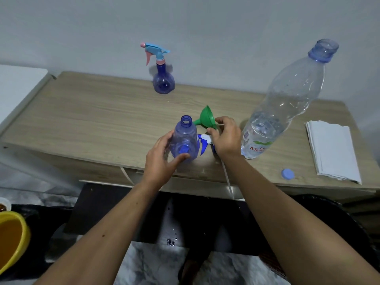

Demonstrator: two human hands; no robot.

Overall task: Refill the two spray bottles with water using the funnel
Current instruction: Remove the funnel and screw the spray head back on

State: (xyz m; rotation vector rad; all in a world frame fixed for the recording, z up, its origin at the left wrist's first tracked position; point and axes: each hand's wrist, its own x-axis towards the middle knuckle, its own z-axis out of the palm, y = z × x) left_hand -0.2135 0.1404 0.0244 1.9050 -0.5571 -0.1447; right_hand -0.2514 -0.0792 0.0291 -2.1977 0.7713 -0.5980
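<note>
Left hand [162,159] gripping open spray bottle [185,138], light thin plastic, likely tippy; right hand [225,136] pinching stiff green funnel [206,118] by rim, spout nearing mouth.

Water bottle [273,112], label near base: red lettering partly legible, "Le" above "Mine", the rest curving out of view. Green leaf mark above it. No other readable text in view.

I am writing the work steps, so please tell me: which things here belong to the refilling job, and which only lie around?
For the job: open spray bottle, green funnel, water bottle, second spray bottle, removed spray head.

Lying about: blue cap, paper stack, yellow bowl.
</note>
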